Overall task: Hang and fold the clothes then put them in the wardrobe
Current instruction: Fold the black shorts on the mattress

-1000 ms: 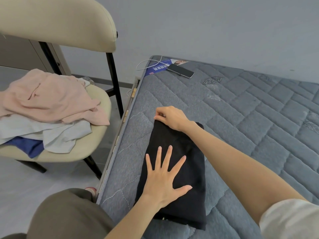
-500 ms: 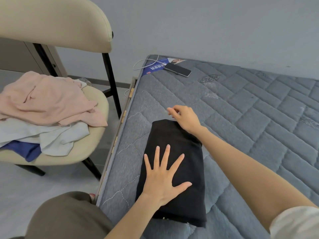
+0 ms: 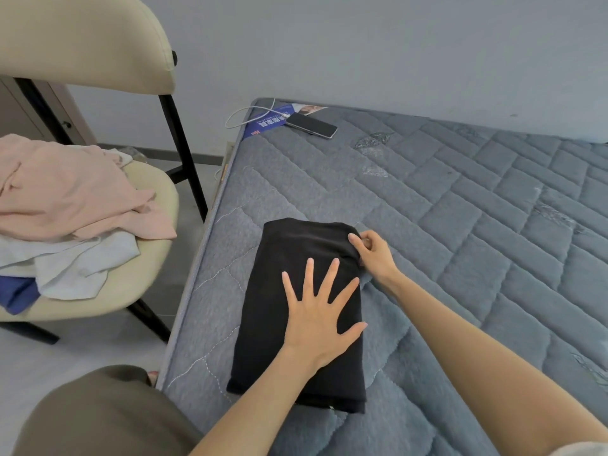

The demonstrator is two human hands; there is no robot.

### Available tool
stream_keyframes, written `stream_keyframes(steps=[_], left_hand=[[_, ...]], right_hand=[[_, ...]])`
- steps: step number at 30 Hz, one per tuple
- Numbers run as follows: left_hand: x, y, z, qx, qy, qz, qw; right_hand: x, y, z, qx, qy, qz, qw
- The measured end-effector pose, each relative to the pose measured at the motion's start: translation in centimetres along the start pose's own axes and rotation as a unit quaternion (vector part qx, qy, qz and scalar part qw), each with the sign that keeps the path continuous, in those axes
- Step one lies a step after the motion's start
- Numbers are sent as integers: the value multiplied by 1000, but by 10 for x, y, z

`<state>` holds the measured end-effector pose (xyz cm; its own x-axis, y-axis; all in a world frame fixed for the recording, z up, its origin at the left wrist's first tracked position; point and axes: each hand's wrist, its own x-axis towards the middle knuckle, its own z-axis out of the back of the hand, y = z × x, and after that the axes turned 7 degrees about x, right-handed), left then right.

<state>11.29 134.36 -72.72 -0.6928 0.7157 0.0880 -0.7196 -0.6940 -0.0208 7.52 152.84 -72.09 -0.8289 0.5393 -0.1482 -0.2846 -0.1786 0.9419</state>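
Folded black garment (image 3: 274, 278) lies flat on the grey quilted mattress (image 3: 460, 232), close to its left edge and at the near end. Left hand (image 3: 320, 320) rests palm down on the middle of the fold, fingers straight and spread, gripping nothing. Right hand (image 3: 373, 255) sits at the garment's far right corner, fingers curled, forefinger on the cloth and pinching the edge there.

At the mattress's far left corner: a phone (image 3: 312, 125) with a white cable (image 3: 243, 115) attached, lying partly on a blue leaflet (image 3: 266, 121), well apart from the garment. Beside the bed stands a cream chair (image 3: 82, 37); its seat carries an unfolded heap, pink garment (image 3: 65, 192) on top, pale garment (image 3: 82, 261) beneath, blue garment (image 3: 16, 291) lowest.
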Motion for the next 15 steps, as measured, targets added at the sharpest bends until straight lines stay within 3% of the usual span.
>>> stream_keyframes(steps=[8, 15], left_hand=[[-4, 3, -8, 14, 11, -17, 1000], [-4, 5, -9, 14, 26, -33, 999]], right_hand=[[29, 34, -5, -61, -19, 92, 994], [31, 21, -11, -53, -47, -12, 997]])
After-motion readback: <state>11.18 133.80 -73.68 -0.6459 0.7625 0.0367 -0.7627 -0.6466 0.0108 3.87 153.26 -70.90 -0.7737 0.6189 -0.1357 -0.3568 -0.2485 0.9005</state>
